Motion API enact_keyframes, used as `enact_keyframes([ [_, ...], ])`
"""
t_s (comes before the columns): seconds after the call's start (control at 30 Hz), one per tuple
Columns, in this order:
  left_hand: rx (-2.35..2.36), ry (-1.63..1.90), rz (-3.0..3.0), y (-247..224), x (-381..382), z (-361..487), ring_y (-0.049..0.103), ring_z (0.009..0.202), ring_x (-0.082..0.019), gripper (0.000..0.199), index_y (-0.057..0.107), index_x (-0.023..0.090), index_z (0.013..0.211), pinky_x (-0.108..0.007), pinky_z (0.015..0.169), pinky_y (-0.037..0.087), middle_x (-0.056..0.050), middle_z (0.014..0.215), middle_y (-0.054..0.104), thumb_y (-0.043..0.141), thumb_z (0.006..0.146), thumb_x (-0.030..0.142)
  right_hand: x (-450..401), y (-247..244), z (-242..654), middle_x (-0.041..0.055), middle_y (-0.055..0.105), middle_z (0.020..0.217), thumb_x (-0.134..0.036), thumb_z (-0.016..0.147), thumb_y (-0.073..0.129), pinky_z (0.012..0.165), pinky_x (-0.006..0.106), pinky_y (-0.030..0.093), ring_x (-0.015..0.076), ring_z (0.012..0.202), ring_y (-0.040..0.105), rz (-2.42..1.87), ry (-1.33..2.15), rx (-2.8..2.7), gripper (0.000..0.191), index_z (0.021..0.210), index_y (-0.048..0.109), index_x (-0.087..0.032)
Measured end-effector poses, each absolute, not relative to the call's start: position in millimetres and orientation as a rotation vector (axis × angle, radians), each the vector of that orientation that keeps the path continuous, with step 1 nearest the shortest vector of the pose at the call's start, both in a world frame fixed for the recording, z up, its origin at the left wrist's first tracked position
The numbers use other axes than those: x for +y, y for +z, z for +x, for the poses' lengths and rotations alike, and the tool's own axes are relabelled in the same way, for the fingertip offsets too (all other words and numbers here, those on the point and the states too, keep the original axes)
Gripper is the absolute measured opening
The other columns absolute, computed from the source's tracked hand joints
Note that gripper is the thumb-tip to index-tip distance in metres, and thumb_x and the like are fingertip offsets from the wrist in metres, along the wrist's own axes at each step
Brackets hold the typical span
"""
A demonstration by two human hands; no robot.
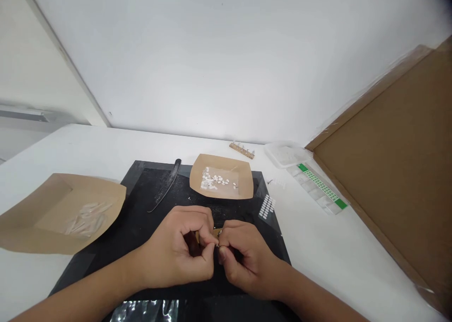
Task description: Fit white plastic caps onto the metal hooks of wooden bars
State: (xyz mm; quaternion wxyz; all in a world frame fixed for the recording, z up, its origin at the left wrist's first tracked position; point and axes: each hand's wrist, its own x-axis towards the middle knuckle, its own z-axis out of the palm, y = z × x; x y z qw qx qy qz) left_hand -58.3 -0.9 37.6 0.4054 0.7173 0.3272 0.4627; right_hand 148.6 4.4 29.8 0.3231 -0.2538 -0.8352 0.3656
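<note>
Low in the head view, my left hand (187, 246) and my right hand (243, 256) meet over a black mat (141, 232). Thumb and forefinger of each hand are pinched together, and the fingertips almost touch. Between them shows a tiny shiny metallic piece (217, 245), mostly hidden by the fingers, too small to name. Behind the fingers, a tan strip (198, 237) is partly visible. Just beyond the hands stands a brown paper tray (247, 183) holding many small white oval pieces (219, 179).
Another paper tray (38, 204) with clear packets lies at the left. A dark curved file (171, 183) rests on the mat. White stickers (267, 206), a strip with pins (242, 150), a clear case with green label (321, 185) and a cardboard box (395, 162) are right.
</note>
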Motion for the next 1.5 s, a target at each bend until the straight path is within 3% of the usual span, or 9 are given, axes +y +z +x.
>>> enact_keyframes([
  [0.43, 0.761, 1.116, 1.631, 41, 3, -57, 0.069, 0.055, -0.011, 0.013, 0.076, 0.012, 0.081, -0.011, 0.037, 0.048, -0.005, 0.077, 0.070, 0.074, 0.077, 0.001, 6, 35, 154, -0.0031, 0.053, 0.064, -0.024, 0.106, 0.046, 0.063, 0.027, 0.042, 0.0132, 0.061, 0.052, -0.669, 0.915, -2.140, 0.030, 0.077, 0.054, -0.022],
  [0.83, 0.897, 1.219, 1.828, 44, 0, -55, 0.057, 0.051, -0.006, 0.011, 0.074, 0.014, 0.074, -0.010, 0.041, 0.041, -0.003, 0.071, 0.068, 0.071, 0.077, 0.004, 6, 32, 151, -0.0050, 0.048, 0.062, -0.019, 0.098, 0.049, 0.062, 0.028, 0.038, 0.0128, 0.058, 0.046, -0.747, 0.894, -2.138, 0.025, 0.073, 0.047, -0.023],
  [1.5, 0.991, 1.172, 1.846, 48, -6, -51, 0.055, 0.052, -0.008, 0.015, 0.065, 0.016, 0.065, -0.016, 0.045, 0.038, 0.001, 0.064, 0.062, 0.067, 0.075, 0.004, 1, 34, 151, -0.0075, 0.038, 0.061, -0.016, 0.091, 0.054, 0.061, 0.027, 0.034, 0.0115, 0.056, 0.037, -0.776, 0.939, -2.148, 0.024, 0.071, 0.042, -0.023],
])
